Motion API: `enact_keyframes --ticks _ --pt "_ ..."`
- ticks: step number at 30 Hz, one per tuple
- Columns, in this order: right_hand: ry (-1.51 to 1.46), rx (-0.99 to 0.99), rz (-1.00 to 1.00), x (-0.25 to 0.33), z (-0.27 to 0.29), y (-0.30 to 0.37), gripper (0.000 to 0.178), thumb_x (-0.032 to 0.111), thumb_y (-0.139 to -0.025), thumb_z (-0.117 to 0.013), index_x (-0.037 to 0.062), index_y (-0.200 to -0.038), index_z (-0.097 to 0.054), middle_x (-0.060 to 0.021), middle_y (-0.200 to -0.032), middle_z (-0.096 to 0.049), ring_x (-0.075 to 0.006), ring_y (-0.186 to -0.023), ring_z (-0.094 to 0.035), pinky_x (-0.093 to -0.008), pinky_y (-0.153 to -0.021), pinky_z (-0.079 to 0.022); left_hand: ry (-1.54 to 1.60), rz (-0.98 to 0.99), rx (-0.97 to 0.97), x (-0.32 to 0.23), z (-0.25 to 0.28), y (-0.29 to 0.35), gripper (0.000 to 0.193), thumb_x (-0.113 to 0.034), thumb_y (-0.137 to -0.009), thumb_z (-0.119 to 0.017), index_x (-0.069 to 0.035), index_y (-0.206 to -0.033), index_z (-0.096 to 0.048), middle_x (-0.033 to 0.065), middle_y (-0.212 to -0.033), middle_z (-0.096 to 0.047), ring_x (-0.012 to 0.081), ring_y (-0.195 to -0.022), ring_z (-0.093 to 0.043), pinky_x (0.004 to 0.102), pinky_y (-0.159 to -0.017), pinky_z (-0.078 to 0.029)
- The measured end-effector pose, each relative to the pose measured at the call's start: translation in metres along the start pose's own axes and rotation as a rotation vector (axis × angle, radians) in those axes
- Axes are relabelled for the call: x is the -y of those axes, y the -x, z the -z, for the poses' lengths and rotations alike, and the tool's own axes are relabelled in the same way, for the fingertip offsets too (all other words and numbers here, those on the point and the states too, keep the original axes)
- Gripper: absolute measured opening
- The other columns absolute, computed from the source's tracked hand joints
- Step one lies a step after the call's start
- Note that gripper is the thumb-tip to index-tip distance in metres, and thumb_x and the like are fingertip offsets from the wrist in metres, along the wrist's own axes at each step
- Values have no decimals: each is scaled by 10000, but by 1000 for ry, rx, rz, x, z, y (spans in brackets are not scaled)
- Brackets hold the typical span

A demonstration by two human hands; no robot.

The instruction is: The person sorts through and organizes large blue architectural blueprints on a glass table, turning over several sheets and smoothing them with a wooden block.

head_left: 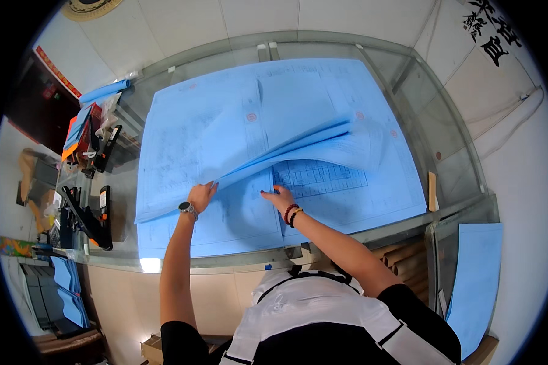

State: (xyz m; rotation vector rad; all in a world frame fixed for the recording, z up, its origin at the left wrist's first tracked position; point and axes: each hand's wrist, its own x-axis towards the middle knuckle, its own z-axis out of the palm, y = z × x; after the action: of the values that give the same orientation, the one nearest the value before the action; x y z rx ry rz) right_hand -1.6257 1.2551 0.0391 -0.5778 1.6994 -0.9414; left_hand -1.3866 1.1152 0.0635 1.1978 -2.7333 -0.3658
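Large blue drawing sheets (pixel 195 140) printed with fine plans and small red stamps lie spread over a glass-topped table. My left hand (pixel 202 198), with a watch at the wrist, is closed on the near edge of a folded blue sheet (pixel 274 154). That sheet is lifted and curled, its far right end blurred by motion. Under the curl, a dark-lined floor plan (pixel 323 177) shows on a lower sheet. My right hand (pixel 280 199), wearing bead bracelets, is just above the lower sheets near this plan, fingers apart and holding nothing.
Black staplers (pixel 88 222) and a red-orange box (pixel 85 131) sit at the table's left side. A rolled blue sheet (pixel 105 91) lies at the far left corner. Folded blue sheets (pixel 476 274) stand at the right, beside cardboard tubes (pixel 405 255) under the table's glass edge (pixel 463 210).
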Motion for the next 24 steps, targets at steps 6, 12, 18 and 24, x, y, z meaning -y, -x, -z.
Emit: enact_keyframes --ticks 6,12,18,24 --pt "-32 -58 185 13 -10 -51 522 248 -805 -574 -27 -1227 -438 -214 -1194 -497 -318 -1075 -497 -373 -892 -404 -118 -62 -31 -37 27 36 294 -268 -894 -449 -21 -1006 -564 177 -538 -550 332 -500 -554 427 -468 -435" --pt "-7 -326 305 -22 4 -89 349 147 -846 -489 -21 -1151 -496 -202 -1151 -517 -325 -1036 -492 -364 -871 -395 -349 -226 -14 -89 27 101 343 -81 -783 -491 -100 -1125 -486 43 -591 -578 210 -453 -565 337 -391 -412" --pt "-227 -287 397 -77 171 -138 247 83 -814 -495 -19 -1028 -562 -157 -1018 -569 -259 -911 -523 -336 -792 -414 -305 -90 119 -132 7 168 256 -118 -829 -456 -88 -1084 -462 43 -559 -566 211 -447 -573 324 -353 -405" --pt "-191 -488 224 -79 288 -78 203 -23 -688 -616 -61 -887 -631 -77 -775 -603 -165 -735 -537 -276 -690 -433 -121 9 157 -169 -25 151 184 -120 -855 -431 -55 -1026 -450 101 -539 -574 266 -460 -582 367 -364 -428"
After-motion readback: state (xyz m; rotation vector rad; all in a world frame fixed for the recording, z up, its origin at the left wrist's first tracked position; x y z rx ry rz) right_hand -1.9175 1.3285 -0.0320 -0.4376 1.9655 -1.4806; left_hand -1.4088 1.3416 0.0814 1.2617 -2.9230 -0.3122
